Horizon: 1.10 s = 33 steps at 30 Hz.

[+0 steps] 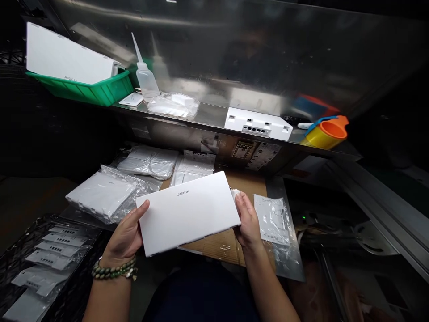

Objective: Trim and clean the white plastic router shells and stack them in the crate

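A white rectangular plastic housing panel (187, 219) marked HUAWEI, its lettering upside down to me, is held up above the cardboard-covered bench. My left hand (127, 235) grips its left end, thumb on the upper face and fingers underneath. At the right end, my right hand (247, 219) is closed on the edge, with a small white cloth or wipe (235, 193) bunched by the fingers. Just right of that hand, a bagged white panel (272, 219) lies on the bench. Bagged white housings (103, 190) are piled to the left.
Overhead runs a metal shelf (211, 117) with a green bin (90, 91), a squeeze bottle (146, 80), a white ported housing (256, 123) and a yellow-orange tape roll (326, 133). A black crate (20, 250) at lower left holds several bagged panels (50, 259). Cardboard (214, 248) covers the bench.
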### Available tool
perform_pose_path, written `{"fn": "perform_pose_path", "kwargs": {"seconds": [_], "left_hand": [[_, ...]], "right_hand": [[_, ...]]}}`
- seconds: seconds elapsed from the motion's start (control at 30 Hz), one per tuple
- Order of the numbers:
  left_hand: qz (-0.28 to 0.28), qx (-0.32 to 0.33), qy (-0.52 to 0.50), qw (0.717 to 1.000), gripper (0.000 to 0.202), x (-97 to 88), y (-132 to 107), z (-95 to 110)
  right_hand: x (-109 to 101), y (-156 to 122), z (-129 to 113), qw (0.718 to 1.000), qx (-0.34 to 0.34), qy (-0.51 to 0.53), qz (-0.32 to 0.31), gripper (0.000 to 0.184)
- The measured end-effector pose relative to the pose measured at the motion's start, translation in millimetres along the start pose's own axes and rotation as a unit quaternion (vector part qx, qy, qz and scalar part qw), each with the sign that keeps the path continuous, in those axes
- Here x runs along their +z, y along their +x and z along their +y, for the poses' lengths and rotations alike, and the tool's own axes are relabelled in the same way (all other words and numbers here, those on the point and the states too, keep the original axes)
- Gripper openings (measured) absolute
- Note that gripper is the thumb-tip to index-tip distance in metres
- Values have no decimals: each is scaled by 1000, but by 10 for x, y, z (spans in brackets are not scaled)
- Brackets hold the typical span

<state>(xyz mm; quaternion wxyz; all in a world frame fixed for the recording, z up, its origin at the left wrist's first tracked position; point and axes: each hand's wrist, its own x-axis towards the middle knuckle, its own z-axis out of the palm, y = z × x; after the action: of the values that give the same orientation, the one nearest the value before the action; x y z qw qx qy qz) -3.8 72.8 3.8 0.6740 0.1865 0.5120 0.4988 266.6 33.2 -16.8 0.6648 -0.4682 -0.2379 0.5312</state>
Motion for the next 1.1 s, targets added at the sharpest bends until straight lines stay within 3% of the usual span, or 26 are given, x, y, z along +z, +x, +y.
{"fn": "perform_pose_path", "kwargs": {"seconds": [0.2, 0.3, 0.37, 0.43, 0.57, 0.67, 0.9, 1.1], "left_hand": [[10, 15, 43, 999, 47, -49, 12, -15], [-17, 74, 79, 994, 57, -132, 2, -42], [-57, 145, 120, 981, 48, -191, -7, -48], [-111, 215, 194, 951, 35, -227, -18, -36], [-198, 311, 308, 877, 20, -180, -39, 12], [-234, 350, 328, 846, 19, -91, -50, 31], [-305, 348, 297, 835, 22, 11, -59, 33], [-314, 331, 284, 844, 31, -28, -47, -8]], "right_hand": [[-44, 21, 32, 998, -33, -52, -27, 40], [-111, 84, 4, 985, -134, -108, 3, 33], [-156, 121, -56, 973, -190, -122, 38, 29], [-174, 130, -135, 982, -164, -94, 23, 27], [-112, 89, -240, 996, -22, -19, -80, 33], [-69, 74, -237, 997, 4, 18, -75, 37], [-118, 95, -195, 999, 3, 32, -10, 35], [-125, 92, -170, 1000, -11, 9, 0, 35]]}}
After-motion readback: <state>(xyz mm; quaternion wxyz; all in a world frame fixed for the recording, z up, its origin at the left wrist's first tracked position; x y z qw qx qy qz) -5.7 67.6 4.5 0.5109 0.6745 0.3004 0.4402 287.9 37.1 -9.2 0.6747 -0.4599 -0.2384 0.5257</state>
